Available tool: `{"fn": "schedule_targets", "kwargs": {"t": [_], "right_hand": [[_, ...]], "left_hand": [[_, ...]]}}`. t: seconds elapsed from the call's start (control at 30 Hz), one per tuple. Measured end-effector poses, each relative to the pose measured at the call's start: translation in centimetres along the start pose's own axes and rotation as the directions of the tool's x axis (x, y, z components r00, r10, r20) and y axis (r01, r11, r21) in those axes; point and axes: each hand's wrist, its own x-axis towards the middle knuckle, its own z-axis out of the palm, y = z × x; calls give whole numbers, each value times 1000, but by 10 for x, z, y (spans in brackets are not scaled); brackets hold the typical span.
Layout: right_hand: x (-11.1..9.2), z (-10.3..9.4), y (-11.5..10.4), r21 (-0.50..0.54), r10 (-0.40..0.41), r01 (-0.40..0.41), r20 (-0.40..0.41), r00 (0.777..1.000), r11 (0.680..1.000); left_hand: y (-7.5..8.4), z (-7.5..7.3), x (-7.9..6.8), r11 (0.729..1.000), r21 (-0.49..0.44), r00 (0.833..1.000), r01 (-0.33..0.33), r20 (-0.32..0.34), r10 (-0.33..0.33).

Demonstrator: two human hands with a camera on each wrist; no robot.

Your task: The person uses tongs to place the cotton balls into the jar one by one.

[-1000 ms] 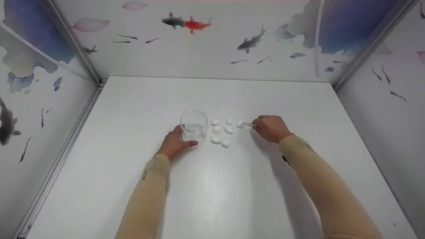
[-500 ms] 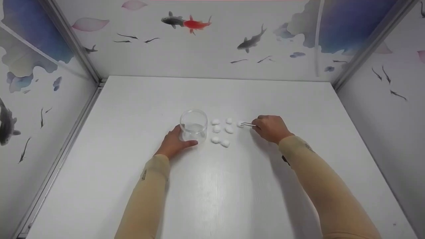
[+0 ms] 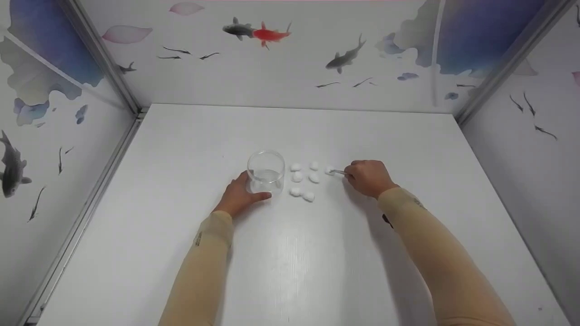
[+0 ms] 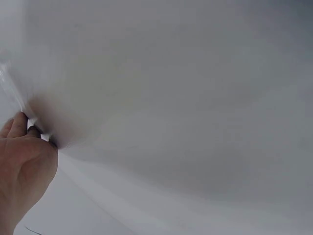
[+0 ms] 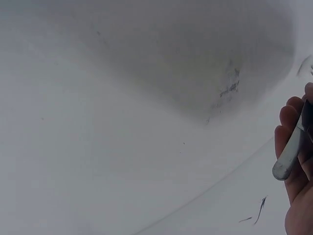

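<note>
A clear round jar (image 3: 266, 174) stands upright on the white table. My left hand (image 3: 240, 197) grips its left side, thumb at the front and fingers round the back. In the left wrist view that hand (image 4: 24, 161) shows at the left edge, against the clear wall. My right hand (image 3: 369, 176) holds metal tweezers (image 3: 340, 172), whose tips are at the rightmost cotton ball (image 3: 329, 170); I cannot tell whether they pinch it. In the right wrist view the tweezers' rounded end (image 5: 286, 161) lies across the curled fingers. Several other cotton balls (image 3: 313, 177) lie between jar and tweezers.
The white table (image 3: 290, 262) extends around the jar and cotton balls. White panels printed with fish (image 3: 342, 59) enclose its back and both sides. A metal rail (image 3: 90, 213) runs along the left edge.
The head view has shifted very slightly. The left hand stays on the jar, the tweezers' tips stay at the rightmost cotton ball, and the other cotton balls have not moved.
</note>
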Motion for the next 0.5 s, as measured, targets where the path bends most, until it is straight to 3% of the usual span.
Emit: {"fn": "schedule_targets", "kwargs": {"t": [0.5], "right_hand": [[-1,-14,1,16,10,-9,-76,997,1000]], "left_hand": [[-2,1,1,1000,-1,1000,-14,-5,14]]}}
